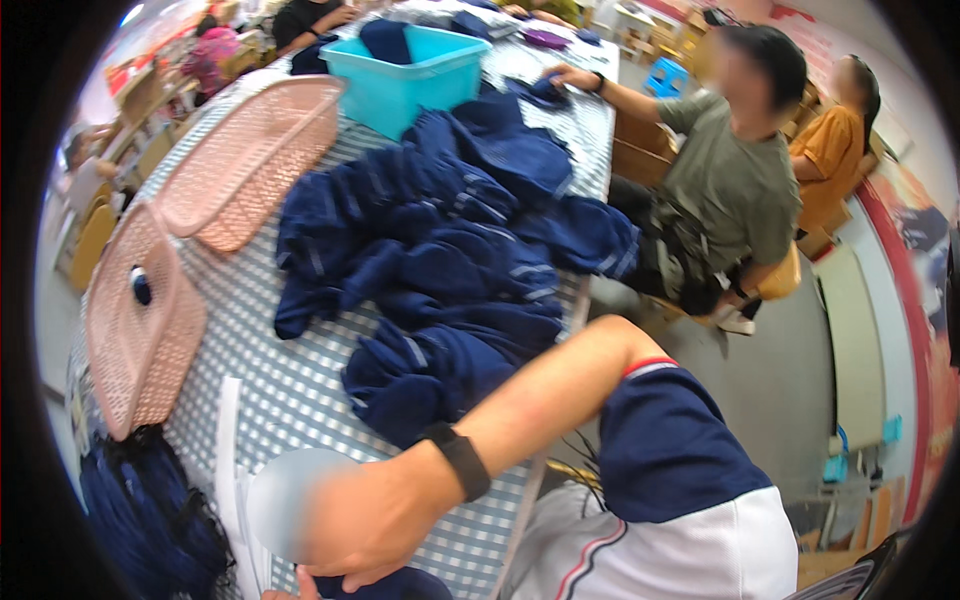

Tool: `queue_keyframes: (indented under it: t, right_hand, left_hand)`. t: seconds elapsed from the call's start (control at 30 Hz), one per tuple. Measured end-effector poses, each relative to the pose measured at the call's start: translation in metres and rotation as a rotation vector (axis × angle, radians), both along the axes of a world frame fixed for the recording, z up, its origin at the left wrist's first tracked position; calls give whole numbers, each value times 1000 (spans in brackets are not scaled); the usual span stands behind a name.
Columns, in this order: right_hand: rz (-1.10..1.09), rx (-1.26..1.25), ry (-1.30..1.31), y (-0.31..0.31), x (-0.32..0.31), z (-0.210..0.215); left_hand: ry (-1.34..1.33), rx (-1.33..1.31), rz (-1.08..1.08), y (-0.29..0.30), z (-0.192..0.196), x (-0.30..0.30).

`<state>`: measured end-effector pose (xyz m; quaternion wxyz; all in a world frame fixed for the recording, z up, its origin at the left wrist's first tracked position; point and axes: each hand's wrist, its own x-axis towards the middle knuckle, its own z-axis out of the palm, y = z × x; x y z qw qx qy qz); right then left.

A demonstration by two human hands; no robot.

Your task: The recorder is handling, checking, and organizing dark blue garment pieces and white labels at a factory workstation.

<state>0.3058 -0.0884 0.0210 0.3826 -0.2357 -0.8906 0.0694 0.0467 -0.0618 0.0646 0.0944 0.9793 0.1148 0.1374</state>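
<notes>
My right hand (365, 525), with a black band on its wrist, reaches across to the left over the checked table (290, 390). Its fingers curl down onto a dark navy garment (385, 585) at the bottom edge. Only a fingertip of my left hand (278, 596) shows at the lower edge beside that garment, so its grip is hidden. Just beyond my forearm lies a large heap of navy garments with pale stripes (440, 270).
Two pink mesh baskets (250, 160) (140, 320) lie tipped along the table's left side, and a teal tub (400, 75) stands at the far end. A dark net bag (150, 520) hangs lower left. A seated person in a grey-green shirt (730, 180) reaches onto the table; others sit behind.
</notes>
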Motion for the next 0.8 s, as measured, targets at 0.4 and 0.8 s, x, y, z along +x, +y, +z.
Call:
queue_keyframes:
  t: [0.4,0.8]
  right_hand:
    - [156,-139,-24,6,7,21]
    - [193,-204,14,6,9,23]
  left_hand:
    - [-190,91,116,-8,0,-2]
    - [-215,104,75,-8,-6,-4]
